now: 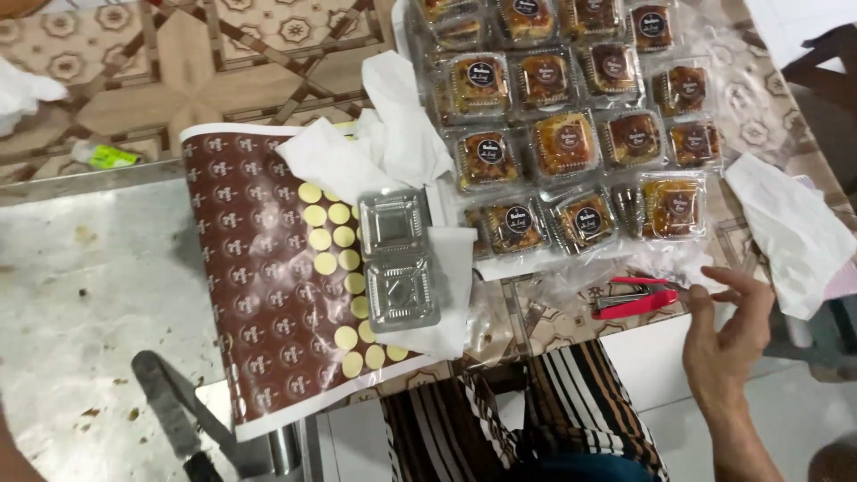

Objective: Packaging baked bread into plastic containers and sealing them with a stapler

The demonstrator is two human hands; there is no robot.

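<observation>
My right hand (728,335) comes in from the lower right with its fingers spread. Its fingertips rest at the end of a red stapler (636,297) lying on crinkled clear film at the table's front edge. The hand holds nothing. An empty clear plastic clamshell box (398,259) lies open on a brown sheet of round stickers (259,286), where several pale yellow circles mark peeled spots. Several closed clear boxes of baked pastry (562,138), each with a dark round sticker, stand in rows behind the stapler. My left hand is out of view.
Crumpled white paper (384,143) lies behind the open box, and another white sheet (790,228) is at the right. A dark-handled blade (170,411) rests on the scuffed metal surface (80,295) at the lower left. Striped cloth (544,415) shows below the table edge.
</observation>
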